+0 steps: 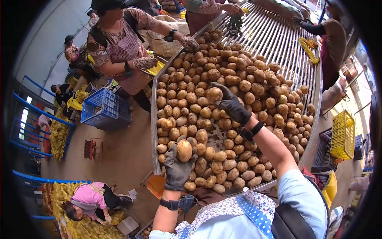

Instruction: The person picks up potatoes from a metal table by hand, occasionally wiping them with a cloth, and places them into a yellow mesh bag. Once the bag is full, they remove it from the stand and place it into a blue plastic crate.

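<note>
Many brown potatoes [199, 95] are heaped on a metal sorting table [155, 119] with a slatted far end. My left hand [178, 169], in a dark grey glove, is closed around a large potato [184, 150] above the near left part of the heap. In a dark glove too, my right hand [230, 104] reaches over the middle of the heap, its fingers around another potato [215, 94]. A small bare patch of the table shows between the two hands.
A co-worker [123, 51] in patterned gloves stands at the table's left edge; others stand at its far end and right side. A blue crate [105, 107] is on the floor at left, a yellow crate [342, 134] at right. Yellow netting [308, 49] lies on the slats.
</note>
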Motion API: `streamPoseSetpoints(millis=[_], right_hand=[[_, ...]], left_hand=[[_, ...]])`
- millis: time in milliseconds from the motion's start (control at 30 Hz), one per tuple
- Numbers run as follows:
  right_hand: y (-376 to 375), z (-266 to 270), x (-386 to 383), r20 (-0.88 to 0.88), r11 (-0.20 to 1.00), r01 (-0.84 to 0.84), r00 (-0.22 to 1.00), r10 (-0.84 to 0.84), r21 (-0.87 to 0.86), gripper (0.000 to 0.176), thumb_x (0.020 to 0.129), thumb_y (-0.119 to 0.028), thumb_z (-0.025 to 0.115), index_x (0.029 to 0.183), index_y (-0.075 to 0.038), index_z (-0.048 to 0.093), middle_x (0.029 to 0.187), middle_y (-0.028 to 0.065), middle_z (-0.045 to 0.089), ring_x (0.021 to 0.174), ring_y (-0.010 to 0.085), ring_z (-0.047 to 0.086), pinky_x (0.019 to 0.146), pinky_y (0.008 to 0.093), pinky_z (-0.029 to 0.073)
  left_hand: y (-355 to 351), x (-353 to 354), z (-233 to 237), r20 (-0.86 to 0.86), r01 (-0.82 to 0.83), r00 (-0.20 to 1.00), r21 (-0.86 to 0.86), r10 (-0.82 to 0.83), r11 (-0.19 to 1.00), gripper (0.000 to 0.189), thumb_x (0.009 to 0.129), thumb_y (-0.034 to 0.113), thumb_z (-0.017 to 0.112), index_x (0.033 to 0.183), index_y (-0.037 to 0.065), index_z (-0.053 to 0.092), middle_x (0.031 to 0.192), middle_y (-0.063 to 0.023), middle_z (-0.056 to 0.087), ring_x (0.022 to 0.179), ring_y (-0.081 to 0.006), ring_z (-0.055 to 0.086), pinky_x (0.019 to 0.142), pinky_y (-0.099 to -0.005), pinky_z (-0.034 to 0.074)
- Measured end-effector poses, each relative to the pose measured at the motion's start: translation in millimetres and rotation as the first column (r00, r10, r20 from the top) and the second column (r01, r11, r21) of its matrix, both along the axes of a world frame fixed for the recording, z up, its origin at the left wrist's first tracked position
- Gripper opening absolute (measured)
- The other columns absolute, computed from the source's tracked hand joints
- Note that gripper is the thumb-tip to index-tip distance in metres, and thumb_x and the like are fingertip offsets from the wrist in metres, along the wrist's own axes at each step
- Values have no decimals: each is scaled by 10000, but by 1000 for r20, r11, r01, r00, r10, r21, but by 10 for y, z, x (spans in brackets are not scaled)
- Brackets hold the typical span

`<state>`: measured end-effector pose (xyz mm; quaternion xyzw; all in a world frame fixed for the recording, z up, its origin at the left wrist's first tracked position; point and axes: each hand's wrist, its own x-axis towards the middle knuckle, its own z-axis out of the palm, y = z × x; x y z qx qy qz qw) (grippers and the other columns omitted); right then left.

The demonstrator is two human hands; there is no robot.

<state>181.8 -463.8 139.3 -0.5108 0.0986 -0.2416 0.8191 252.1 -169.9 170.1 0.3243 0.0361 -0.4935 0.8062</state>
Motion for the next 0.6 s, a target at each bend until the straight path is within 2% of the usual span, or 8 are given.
streamPoseSetpoints(millis=[200,267,333,400,433,467,500,600], right_hand=[[912,295,-918,245,876,47,952,-185,480,488,950,-252,569,1394,-107,426,1270,72,564,1177,207,561,981,408,489],[1265,127,-1264,177,686,65,944,-278,725,379,969,-274,508,1306,-101,515,1213,57,606,1138,196,582,984,408,479],[1522,-248,-1544,207,659,247,822,-531,711,335,971,-288,474,1230,-98,570,1158,43,642,1096,196,602,981,390,474],[1812,-307,-2061,139,466,189,801,-582,864,339,958,-324,483,1172,-79,575,1090,87,662,1012,230,639,921,369,519],[1986,-283,-2343,77,391,228,774,-628,891,361,952,-354,489,1166,-75,573,1070,100,662,974,242,650,884,375,540],[2123,-239,-2587,28,326,247,757,-653,912,385,946,-384,495,1159,-72,571,1050,112,662,936,254,661,847,381,561],[2231,-384,-2871,-72,290,369,717,-693,883,435,935,-432,508,1166,-68,557,1030,125,659,887,273,668,799,397,581],[2339,-718,-3686,-140,104,610,338,-931,785,373,935,-403,513,1100,-73,568,989,133,651,847,284,666,757,422,589]], left_hand=[[-349,-429,58,356,263,911,-111,-209,958,540,987,202,497,1473,58,312,1402,-101,460,1262,-213,479,1031,-381,441],[-463,-843,178,777,287,544,183,-317,940,591,984,138,501,1500,25,236,1473,-129,374,1344,-232,392,1099,-358,357],[-414,-1142,148,895,453,100,349,-436,821,623,961,122,555,1495,15,252,1516,-155,309,1392,-265,322,1147,-373,263],[-316,-1412,52,883,602,-81,413,-463,683,640,947,126,581,1490,14,262,1507,-166,322,1384,-270,334,1133,-374,291],[-235,-1591,108,787,700,42,416,-615,580,647,937,123,597,1486,14,274,1490,-170,351,1375,-268,349,1115,-369,320],[-197,-1677,172,816,704,-88,456,-571,544,621,939,100,583,1481,15,293,1479,-152,370,1352,-248,381,1087,-359,365],[-148,-1721,173,747,767,5,423,-664,482,604,946,96,570,1481,18,300,1476,-139,374,1335,-238,401,1071,-346,383],[-50,-1682,45,699,782,58,412,-713,468,541,966,80,531,1468,18,337,1443,-102,421,1268,-206,467,1019,-305,427]])
